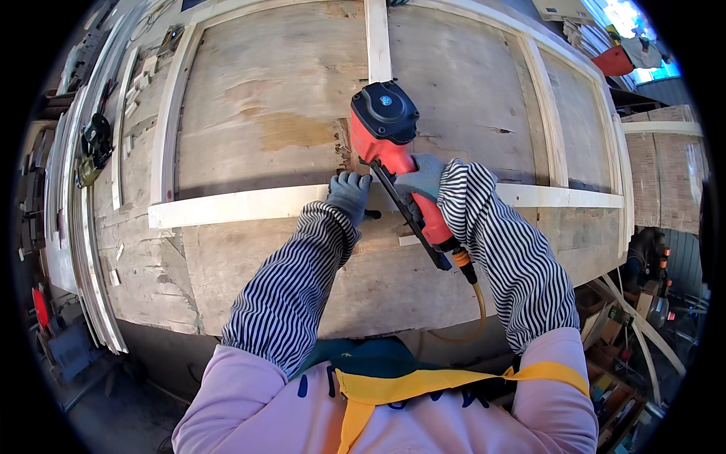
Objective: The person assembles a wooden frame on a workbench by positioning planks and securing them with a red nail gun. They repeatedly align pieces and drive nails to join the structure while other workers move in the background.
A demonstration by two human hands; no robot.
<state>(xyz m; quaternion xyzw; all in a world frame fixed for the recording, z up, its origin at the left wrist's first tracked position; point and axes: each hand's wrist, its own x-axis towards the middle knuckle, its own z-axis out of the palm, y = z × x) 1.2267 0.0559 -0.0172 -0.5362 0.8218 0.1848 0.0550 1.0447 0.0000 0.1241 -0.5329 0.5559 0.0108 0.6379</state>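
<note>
Red nail gun (384, 151), right-hand grip (422, 178) pretty snug round handle (435, 225); left-hand grip (349, 197) curled over pale wood rail (246, 206), gun's 8 o'clock.

From our left hand (350, 195), we have open room at eleven o'clock over the plywood panel (283, 87), reaching to the side batten (172, 121) at ten. The front rail (242, 206) bars a low pass at nine; the nail gun (384, 147) blocks us at one, its hose (482, 306) at four.
</note>
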